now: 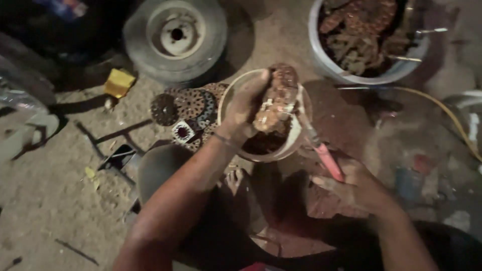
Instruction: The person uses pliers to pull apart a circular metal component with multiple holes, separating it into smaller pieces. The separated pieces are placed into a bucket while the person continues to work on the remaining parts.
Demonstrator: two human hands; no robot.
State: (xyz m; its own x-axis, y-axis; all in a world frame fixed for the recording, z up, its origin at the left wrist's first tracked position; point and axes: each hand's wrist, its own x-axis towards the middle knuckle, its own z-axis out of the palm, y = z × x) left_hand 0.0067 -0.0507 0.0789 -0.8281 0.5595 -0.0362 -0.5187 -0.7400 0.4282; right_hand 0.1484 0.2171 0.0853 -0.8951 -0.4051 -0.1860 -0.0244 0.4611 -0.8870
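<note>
Left hand (pixel 243 108): closed around a rusty metal part (pixel 276 100), held over a small round bowl (pixel 293 138). Right hand (pixel 351 188): gripped a pink-handled brush (pixel 321 150), bristles at the part. Nearby on the dirt floor (pixel 45 200): sprockets (pixel 188 113), tyre (pixel 175 37), bucket (pixel 321 62) of rusty parts.

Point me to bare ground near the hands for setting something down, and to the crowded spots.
Free: the dirt at lower left, below the yellow block and left of the left hand. Crowded: around the small bowl, with sprockets and the tyre close behind; the big tub and hose fill the right, by the right hand.
</note>
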